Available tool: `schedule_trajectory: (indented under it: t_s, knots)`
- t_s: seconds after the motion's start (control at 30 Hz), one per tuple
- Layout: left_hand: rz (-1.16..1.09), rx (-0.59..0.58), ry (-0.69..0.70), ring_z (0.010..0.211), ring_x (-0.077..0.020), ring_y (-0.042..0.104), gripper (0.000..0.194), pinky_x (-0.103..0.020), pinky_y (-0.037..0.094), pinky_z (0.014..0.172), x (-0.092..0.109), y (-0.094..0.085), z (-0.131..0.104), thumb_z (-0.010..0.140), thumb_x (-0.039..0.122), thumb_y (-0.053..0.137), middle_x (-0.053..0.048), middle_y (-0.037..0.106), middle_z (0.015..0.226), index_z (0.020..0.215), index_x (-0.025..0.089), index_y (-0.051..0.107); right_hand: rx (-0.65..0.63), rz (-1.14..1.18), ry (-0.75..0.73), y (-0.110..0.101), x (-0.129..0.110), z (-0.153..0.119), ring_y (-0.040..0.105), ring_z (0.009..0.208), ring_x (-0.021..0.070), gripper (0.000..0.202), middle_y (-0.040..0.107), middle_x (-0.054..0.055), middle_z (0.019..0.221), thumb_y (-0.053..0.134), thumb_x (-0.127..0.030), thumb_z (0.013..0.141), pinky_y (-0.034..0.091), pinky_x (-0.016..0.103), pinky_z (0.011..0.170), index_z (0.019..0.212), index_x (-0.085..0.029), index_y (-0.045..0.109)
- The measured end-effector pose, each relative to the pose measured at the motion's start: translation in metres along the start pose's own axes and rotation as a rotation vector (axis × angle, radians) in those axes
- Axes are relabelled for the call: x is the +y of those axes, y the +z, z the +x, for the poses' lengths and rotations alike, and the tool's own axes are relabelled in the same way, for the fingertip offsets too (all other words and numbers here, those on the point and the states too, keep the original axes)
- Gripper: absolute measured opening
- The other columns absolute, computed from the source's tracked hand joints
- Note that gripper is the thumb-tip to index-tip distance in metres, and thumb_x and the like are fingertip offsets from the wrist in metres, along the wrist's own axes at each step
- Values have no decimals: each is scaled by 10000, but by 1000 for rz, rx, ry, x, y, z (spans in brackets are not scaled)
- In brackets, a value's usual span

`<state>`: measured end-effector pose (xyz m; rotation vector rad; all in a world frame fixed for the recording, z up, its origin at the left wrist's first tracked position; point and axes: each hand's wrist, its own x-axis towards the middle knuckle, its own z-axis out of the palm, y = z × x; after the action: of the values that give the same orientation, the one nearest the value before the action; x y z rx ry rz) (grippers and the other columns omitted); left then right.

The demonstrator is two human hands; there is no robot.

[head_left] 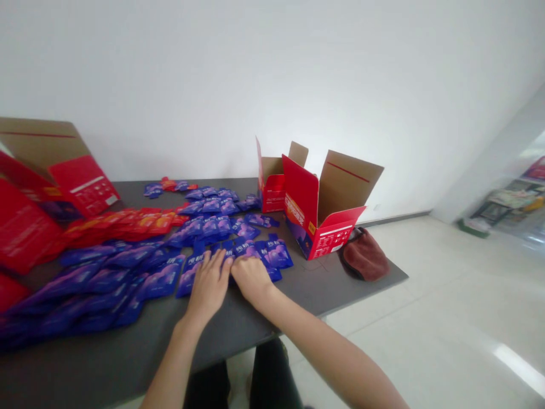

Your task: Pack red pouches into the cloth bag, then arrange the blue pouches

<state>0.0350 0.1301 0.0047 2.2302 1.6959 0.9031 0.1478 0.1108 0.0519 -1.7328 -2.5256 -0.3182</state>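
On the near middle of the dark table, my left hand (210, 284) lies with its fingers spread over blue pouches (191, 272). Right beside it, my right hand (251, 275) is closed, its knuckles up, at the edge of another blue pouch (244, 247); whatever its fingers hold is hidden beneath them. More blue pouches (277, 254) overlap just to the right of my right hand. To the left of my left hand lies a large layered pile of blue pouches (159, 279).
Red pouches (145, 222) lie behind the left pile, by open red boxes (85, 182) at far left. An open red box (302, 213) stands right of centre, a smaller one (273, 193) behind it. A brown cloth item (369, 257) lies near the table's (394, 274) right end.
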Motion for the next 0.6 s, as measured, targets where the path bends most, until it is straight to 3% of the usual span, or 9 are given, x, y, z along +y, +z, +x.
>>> schedule_trajectory:
  t_s: [0.1, 0.23, 0.37, 0.47, 0.53, 0.6]
  knots:
    - [27, -60, 3, 1330, -298, 233, 544, -511, 256, 1045, -4, 5, -1, 917, 433, 215, -111, 459, 1342, 1291, 112, 445, 45, 55, -38, -5, 11, -10, 644, 814, 215, 235, 655, 145, 890, 384, -84, 864, 516, 293, 635, 993, -78, 581]
    - [48, -142, 49, 1331, -251, 246, 575, -438, 266, 1059, -5, 1, 0, 904, 496, 233, -87, 441, 1361, 1319, 140, 410, 120, 246, -52, -9, 46, -18, 607, 967, 191, 278, 646, 105, 989, 373, -284, 931, 464, 273, 805, 1021, -139, 592]
    - [93, -187, 70, 1342, -269, 213, 624, -459, 242, 1063, -8, -2, 5, 874, 549, 286, -95, 407, 1384, 1338, 143, 381, 118, 484, -5, 3, 77, -7, 515, 1132, 234, 417, 545, 164, 1208, 518, -387, 863, 396, 303, 896, 1173, -110, 544]
    - [126, -219, 86, 1346, -297, 184, 690, -499, 222, 1057, -14, -2, 9, 833, 586, 359, -117, 346, 1416, 1357, 138, 345, 8, 530, -58, 16, 80, 3, 597, 994, 219, 400, 632, 109, 1069, 632, -395, 779, 422, 287, 823, 1097, -154, 605]
    - [138, -247, 99, 1339, -316, 195, 702, -518, 224, 1048, -15, -3, 10, 819, 591, 386, -129, 333, 1420, 1357, 141, 347, -2, 531, -71, 21, 74, 5, 620, 938, 212, 337, 669, 85, 969, 634, -381, 781, 430, 284, 796, 1041, -166, 633]
    - [140, -266, 118, 1344, -312, 178, 685, -518, 219, 1049, -13, -5, 11, 835, 582, 360, -120, 309, 1433, 1368, 153, 326, 20, 528, -65, 21, 69, 2, 601, 995, 224, 331, 660, 106, 1014, 600, -383, 809, 423, 304, 832, 1049, -157, 628]
